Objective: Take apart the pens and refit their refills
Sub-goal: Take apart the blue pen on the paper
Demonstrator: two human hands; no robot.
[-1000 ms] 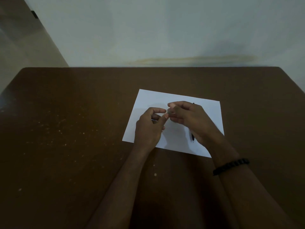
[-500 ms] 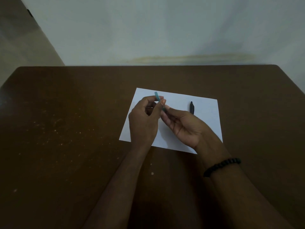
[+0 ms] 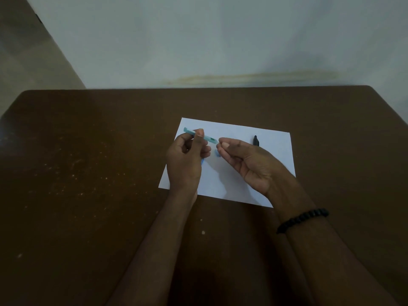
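My left hand [image 3: 187, 160] pinches a teal pen barrel [image 3: 208, 138] between thumb and forefinger, lifted over a white sheet of paper [image 3: 238, 131]. The barrel points right toward my right hand [image 3: 245, 162], whose fingertips pinch something thin at the barrel's open end; it is too small to name. A small blue part [image 3: 217, 153] lies on the paper between the hands. A bit of blue also shows under my left hand. A black pen [image 3: 256, 140] lies on the paper behind my right hand, mostly hidden.
The paper lies on a dark brown table [image 3: 99, 162] with pale specks on its left half. A pale wall [image 3: 220, 40] runs behind the table's far edge. A black bead bracelet [image 3: 302, 219] is on my right wrist.
The hands have drawn apart. The teal barrel has tipped from upright to nearly level in my left hand, and my right fingertips now pinch at its right end.
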